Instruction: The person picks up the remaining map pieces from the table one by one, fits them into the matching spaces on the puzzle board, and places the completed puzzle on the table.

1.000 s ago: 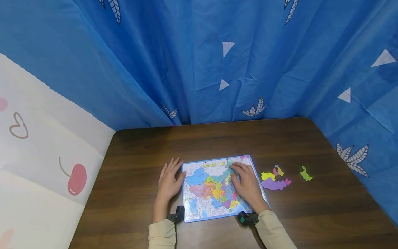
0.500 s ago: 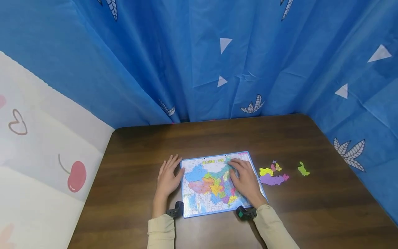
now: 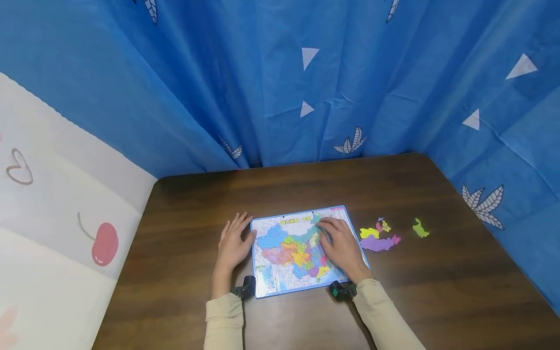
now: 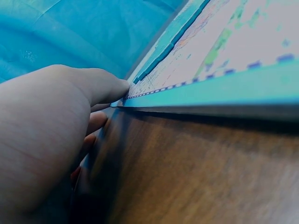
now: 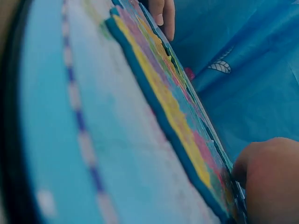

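A blue-rimmed jigsaw board [image 3: 303, 283] with a colourful map of China lies on the table. My left hand [image 3: 233, 249] rests along its left side, fingers stretched out on the wood. In the left wrist view the left thumb [image 4: 110, 87] lies at the board's edge. Over the board's right part, my right hand [image 3: 343, 247] touches the map's upper right, thumb and forefinger bent and apart. That hand covers part of the map. In the right wrist view raised map pieces [image 5: 161, 100] stand in thick layers, and the right hand [image 5: 271, 182] is at their far end.
Right of the board lie several loose puzzle pieces: a purple one [image 3: 376, 244], a yellow one [image 3: 369, 233], a pink one [image 3: 396, 239] and small ones. A green piece [image 3: 420, 228] lies farther right. A blue curtain [image 3: 280, 97] hangs behind the table.
The whole head view has shifted, so board, hands and loose pieces appear slightly higher and further left. Both hands keep about the same place on the board.
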Demonstrator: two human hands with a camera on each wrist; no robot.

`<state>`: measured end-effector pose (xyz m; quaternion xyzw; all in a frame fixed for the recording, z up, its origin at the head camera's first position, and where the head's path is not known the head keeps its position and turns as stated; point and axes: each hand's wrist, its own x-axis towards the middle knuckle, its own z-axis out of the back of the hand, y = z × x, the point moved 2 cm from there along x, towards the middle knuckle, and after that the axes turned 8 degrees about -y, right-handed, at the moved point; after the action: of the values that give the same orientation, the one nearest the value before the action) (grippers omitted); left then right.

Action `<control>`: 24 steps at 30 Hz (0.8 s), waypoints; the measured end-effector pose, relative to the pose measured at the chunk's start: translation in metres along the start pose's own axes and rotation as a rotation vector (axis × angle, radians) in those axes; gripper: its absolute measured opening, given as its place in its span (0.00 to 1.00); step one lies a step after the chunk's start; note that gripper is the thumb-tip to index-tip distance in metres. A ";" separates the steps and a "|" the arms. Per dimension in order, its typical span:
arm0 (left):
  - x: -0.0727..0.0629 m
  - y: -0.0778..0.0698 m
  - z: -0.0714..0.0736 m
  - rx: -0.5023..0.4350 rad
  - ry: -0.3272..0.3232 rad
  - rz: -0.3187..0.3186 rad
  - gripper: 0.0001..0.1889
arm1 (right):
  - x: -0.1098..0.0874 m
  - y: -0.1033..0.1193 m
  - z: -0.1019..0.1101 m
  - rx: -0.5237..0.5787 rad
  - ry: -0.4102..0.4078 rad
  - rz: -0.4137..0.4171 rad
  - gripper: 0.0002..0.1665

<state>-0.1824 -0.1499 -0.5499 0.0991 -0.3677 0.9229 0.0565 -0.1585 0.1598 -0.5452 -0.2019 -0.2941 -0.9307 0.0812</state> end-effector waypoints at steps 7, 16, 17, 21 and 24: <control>0.001 -0.001 0.001 0.002 0.006 0.017 0.27 | -0.002 -0.003 0.005 0.005 -0.018 0.049 0.17; 0.002 -0.001 0.002 0.003 -0.003 0.028 0.27 | -0.004 -0.012 0.018 0.063 -0.135 0.119 0.17; 0.002 -0.001 0.002 0.007 0.003 0.033 0.27 | -0.004 -0.014 0.019 0.064 -0.144 0.123 0.17; 0.000 0.000 0.000 0.010 0.028 0.046 0.27 | -0.006 -0.019 0.022 0.064 -0.182 0.156 0.17; 0.001 0.000 0.000 0.003 0.025 0.045 0.27 | -0.005 -0.020 0.024 0.076 -0.202 0.164 0.17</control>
<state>-0.1831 -0.1500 -0.5500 0.0797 -0.3677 0.9257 0.0403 -0.1510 0.1904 -0.5396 -0.3147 -0.3180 -0.8841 0.1347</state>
